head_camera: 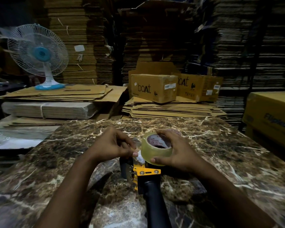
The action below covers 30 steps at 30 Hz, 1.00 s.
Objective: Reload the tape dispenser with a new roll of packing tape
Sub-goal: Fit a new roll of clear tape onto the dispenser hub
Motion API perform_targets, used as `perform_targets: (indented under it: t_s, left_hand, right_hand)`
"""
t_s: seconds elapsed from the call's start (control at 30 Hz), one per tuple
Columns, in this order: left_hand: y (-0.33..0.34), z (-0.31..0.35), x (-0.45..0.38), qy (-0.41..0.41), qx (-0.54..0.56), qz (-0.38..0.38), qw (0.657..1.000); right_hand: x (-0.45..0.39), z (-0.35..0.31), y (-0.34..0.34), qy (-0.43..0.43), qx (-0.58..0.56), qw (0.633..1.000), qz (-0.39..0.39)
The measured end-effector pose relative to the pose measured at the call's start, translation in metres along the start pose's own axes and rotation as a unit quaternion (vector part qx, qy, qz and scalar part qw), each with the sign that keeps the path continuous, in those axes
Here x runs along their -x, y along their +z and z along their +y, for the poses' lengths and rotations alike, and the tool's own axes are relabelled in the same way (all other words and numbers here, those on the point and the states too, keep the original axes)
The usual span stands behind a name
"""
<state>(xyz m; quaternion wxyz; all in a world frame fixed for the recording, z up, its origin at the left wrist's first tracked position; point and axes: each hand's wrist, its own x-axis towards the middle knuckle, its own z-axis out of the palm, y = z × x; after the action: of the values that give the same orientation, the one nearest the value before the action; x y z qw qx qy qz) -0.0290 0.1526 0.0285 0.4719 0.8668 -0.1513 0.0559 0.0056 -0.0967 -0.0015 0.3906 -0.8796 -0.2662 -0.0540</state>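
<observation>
At six o'clock on the marble table (220,145), your right hand (176,150) grips the tape roll (155,150) above the dispenser (146,176), steadying it while your left hand (112,145) pinches its loose end.

Worktop (212,145) showing brown marble with white veins; tape roll (155,149) looking clear yellowish; dispenser (147,176) showing yellow plate, black handle; fan (39,55) white-blue.

Two bare forearms enter from the lower edge, without sleeves, gloves, rings, wristbands or watch, ending in the left hand (113,143) and the right hand (178,150), each with short, plain, unpainted fingernails on slender fingers.
</observation>
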Motion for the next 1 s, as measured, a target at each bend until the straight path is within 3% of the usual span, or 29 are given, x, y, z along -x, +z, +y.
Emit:
perform_targets:
  t_s: [0.23, 0.4, 0.6, 0.83, 1.0]
  left_hand:
    - [-0.003, 0.003, 0.003, 0.002, -0.030, -0.050, 0.998]
    - [-0.010, 0.002, 0.004, 0.008, -0.047, -0.023, 0.999]
    - [-0.014, 0.003, 0.007, -0.006, -0.012, -0.076, 0.997]
    - [-0.015, 0.003, 0.007, -0.028, 0.007, -0.136, 0.990]
    - [-0.021, 0.002, 0.008, -0.023, 0.033, -0.083, 0.996]
  right_hand:
    - [-0.004, -0.009, -0.001, -0.007, 0.107, 0.994, -0.026]
    - [-0.005, -0.008, -0.004, 0.002, 0.101, 0.994, -0.033]
    - [-0.006, -0.011, -0.004, 0.012, 0.093, 0.995, -0.040]
    - [-0.008, -0.019, 0.005, 0.026, 0.192, 0.981, -0.012]
    - [-0.005, -0.018, 0.011, 0.021, 0.174, 0.984, 0.030]
